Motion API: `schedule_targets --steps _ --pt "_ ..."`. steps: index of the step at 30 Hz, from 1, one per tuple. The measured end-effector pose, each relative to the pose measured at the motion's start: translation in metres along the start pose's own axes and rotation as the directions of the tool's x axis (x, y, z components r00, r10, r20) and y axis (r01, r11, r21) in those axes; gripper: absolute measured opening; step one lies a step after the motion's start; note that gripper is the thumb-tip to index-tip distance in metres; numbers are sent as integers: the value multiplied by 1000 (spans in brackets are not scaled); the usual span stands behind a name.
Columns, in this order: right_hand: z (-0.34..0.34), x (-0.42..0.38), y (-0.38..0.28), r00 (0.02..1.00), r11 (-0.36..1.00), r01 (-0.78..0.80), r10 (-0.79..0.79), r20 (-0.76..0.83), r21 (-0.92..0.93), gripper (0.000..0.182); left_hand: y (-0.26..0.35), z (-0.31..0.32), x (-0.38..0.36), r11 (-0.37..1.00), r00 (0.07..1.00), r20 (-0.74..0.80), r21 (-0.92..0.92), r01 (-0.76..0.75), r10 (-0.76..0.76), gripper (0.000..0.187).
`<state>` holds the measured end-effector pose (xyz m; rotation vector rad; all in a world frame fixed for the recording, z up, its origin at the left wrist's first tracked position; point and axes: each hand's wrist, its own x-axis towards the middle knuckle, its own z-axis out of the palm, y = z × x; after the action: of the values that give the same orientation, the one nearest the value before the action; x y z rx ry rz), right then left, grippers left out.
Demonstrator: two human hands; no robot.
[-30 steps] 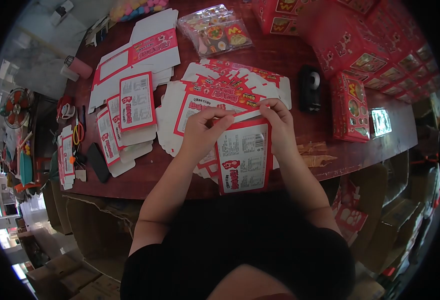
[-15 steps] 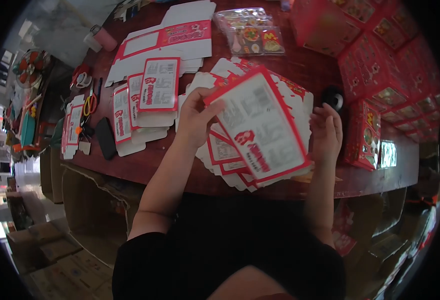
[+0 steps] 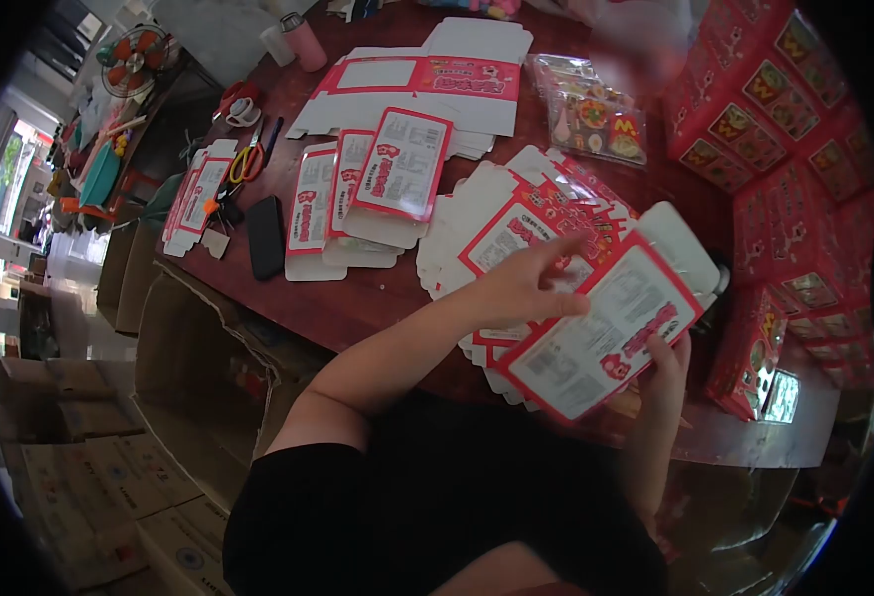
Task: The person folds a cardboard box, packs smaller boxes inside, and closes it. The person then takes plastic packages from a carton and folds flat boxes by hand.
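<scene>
A flat red-and-white printed carton (image 3: 596, 328) is tilted in front of me, its white end flap (image 3: 680, 243) sticking out at the upper right. My right hand (image 3: 667, 368) grips its lower right edge, thumb on the printed face and the other fingers mostly hidden behind. Over the carton's upper left edge is my left hand (image 3: 526, 288), fingers apart and thumb lying at the printed face. Beneath both hands spreads a loose pile of similar flat cartons (image 3: 467, 223).
Left of the pile lie overlapping cartons (image 3: 402, 164), a black phone-like object (image 3: 267, 238) and yellow-handled scissors (image 3: 247, 162). Larger unfolded boxes (image 3: 467, 74) and clear-wrapped toy packs (image 3: 596, 114) sit farther back. Red packed boxes (image 3: 785, 109) are stacked at right.
The carton has turned, its print now facing another way and a flap showing. My right hand, previously apart from it, now grips it; my left hand has loosened. The view has shifted.
</scene>
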<state>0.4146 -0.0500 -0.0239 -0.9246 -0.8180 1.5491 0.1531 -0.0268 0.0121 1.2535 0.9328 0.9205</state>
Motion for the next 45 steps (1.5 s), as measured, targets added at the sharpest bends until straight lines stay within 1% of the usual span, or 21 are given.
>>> schedule_targets --steps 2,4,6,8,9,11,12,13,15,16,19,22,25,28,31,34,37,38,41,44,45 --pt "15 -2 13 996 989 55 -45 79 -140 65 10 10 -6 973 992 96 224 62 -85 58" --pt "50 -5 13 974 954 227 -228 19 -195 80 2 28 -10 981 979 -205 185 61 -22 40" --pt "65 -2 12 920 867 360 -391 -23 -344 80 -3 29 -15 983 979 -205 182 36 2 62" --pt "45 2 25 942 872 295 -334 -34 -392 76 -21 31 -14 993 966 -251 117 -32 61 78" --pt "45 5 28 952 871 264 -305 -35 -415 74 -24 28 -14 985 973 -177 112 -128 146 89" --pt "41 7 30 977 911 183 -209 -33 -370 55 -31 24 -12 927 954 -107 292 -237 278 87" --pt "36 9 31 989 934 128 -143 -22 -334 49 -25 22 -17 962 972 -88 188 -197 216 63" --pt "38 11 35 972 911 214 -236 -18 -352 30 -27 19 -16 972 983 -96 193 -138 158 53" --pt "22 15 43 977 948 207 -214 -2 -243 21 -35 15 -9 981 994 -103 192 -18 38 34" --pt "16 20 45 979 961 199 -202 2 -190 17 -36 18 -9 993 982 -163 91 -81 95 19" --pt "34 20 33 982 980 161 -170 -80 -117 18 -59 23 0 942 889 -329 214 -259 320 18" --pt "27 22 35 959 937 273 -282 -8 -216 19 -57 36 -4 901 848 -467 -209 -381 251 20" --pt "21 21 36 946 924 321 -322 30 -208 14 -52 35 -5 930 878 -433 -192 -313 206 29" --pt "23 17 32 956 927 288 -293 17 -239 9 -50 22 2 992 958 -261 59 -108 120 31" --pt "34 16 25 962 908 258 -274 -2 -329 5 -29 18 -2 972 953 -225 170 -164 201 31" --pt "41 19 10 972 913 208 -232 -25 -351 5 -25 19 4 959 942 -187 105 -262 278 24" --pt "33 30 8 981 946 191 -189 33 -260 5 -15 23 11 990 967 -213 71 -126 138 17" --pt "27 34 8 981 957 192 -182 65 -217 4 -13 24 11 982 954 -237 90 -166 183 12" --pt "20 30 7 984 971 155 -135 118 -183 2 -15 11 9 975 992 -90 211 -68 89 16" --pt "2 20 10 981 847 177 -113 155 -502 11 -32 4 -3 993 997 31 93 -69 66 16" --pt "0 17 11 986 838 155 -99 134 -523 14 -36 6 -5 996 994 80 43 -78 74 17"
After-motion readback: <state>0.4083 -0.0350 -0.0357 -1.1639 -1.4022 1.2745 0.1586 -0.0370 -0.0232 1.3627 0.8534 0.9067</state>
